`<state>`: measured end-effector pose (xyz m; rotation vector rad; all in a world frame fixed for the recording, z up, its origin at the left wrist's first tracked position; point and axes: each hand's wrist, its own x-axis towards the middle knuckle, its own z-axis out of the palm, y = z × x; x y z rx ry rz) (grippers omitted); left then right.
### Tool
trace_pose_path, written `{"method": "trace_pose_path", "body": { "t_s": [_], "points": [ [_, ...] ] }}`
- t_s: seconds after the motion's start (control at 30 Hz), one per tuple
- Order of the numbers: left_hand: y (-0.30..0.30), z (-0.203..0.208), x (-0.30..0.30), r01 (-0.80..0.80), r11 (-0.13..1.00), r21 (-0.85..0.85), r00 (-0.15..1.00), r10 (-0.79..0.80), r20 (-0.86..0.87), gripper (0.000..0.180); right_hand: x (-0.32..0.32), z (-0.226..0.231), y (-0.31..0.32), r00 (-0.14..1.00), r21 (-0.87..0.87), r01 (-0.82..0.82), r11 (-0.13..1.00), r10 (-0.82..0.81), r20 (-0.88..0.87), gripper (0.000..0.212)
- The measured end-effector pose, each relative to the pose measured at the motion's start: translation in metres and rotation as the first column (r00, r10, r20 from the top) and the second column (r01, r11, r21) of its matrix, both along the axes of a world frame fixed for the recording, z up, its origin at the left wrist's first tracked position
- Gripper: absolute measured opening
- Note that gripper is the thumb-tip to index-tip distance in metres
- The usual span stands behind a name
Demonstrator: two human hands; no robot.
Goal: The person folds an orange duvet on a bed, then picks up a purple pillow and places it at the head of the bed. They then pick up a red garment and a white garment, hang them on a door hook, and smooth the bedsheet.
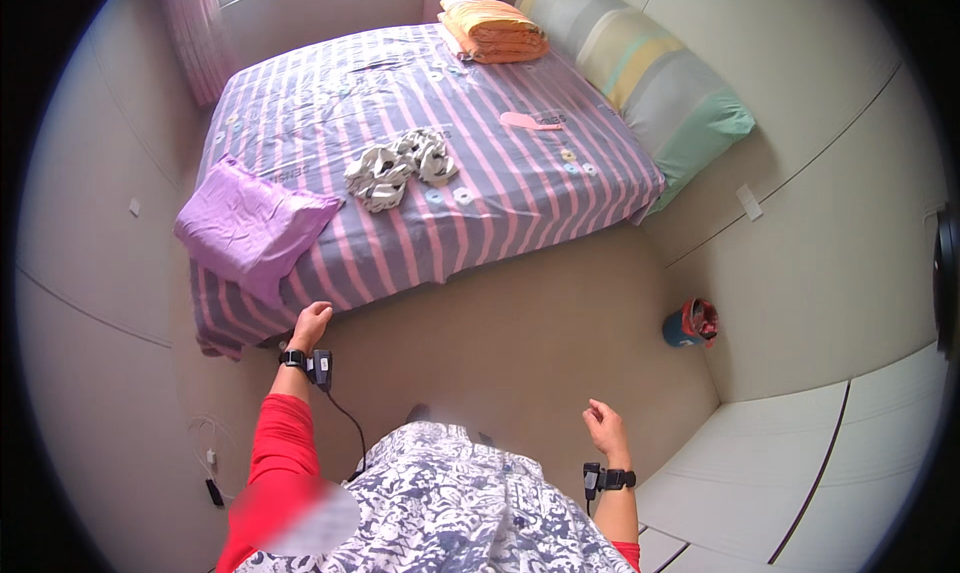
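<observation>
The purple cloth (255, 221) lies on the bed's (480, 231) near-left corner, just beyond the left hand (312, 325); those fingers are curled, and I can't tell whether they grip anything. The right hand (606, 431) hangs well apart, fingers loosely bent, empty. I'd lift the cloth by two corners, using both hands. The left palm is hidden; any stuffing inside the cloth is unclear.

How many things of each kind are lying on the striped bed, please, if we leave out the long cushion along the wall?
Purple pillow: 1
Cloth piles, folded orange cloth and crumpled black-and-white cloth: 2
Small pink thing, exact kind unclear: 1
Total on the bed: 4
</observation>
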<state>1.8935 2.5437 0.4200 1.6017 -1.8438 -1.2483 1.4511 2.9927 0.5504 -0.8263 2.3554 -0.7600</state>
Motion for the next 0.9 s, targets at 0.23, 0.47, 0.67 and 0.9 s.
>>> {"method": "trace_pose_path", "body": {
  "t_s": [0.23, 0.47, 0.67, 0.9],
  "points": [
    [-0.154, 0.131, -0.169, 0.417, 0.637, -0.648, 0.893, -0.153, 0.424, 0.021, -0.152, -0.005, -0.075, 0.990, -0.044, 0.018, 0.999, -0.024, -0.136, 0.035],
    [-0.185, 0.127, -0.294, -0.001, 0.782, -0.624, 1.000, -0.003, -0.006, 0.017, -0.316, 0.010, -0.226, 0.959, -0.125, -0.206, 0.971, 0.175, -0.223, 0.030],
    [-0.160, 0.038, -0.323, -0.077, 0.978, -0.195, 0.987, 0.102, 0.121, 0.029, -0.413, -0.011, -0.397, 0.901, -0.141, -0.424, 0.895, 0.402, -0.161, 0.033],
    [-0.199, -0.003, -0.390, -0.170, 0.985, -0.043, 0.955, 0.175, 0.240, 0.031, -0.498, -0.087, -0.563, 0.766, 0.106, -0.620, 0.778, 0.629, -0.133, 0.045]
  ]
}}
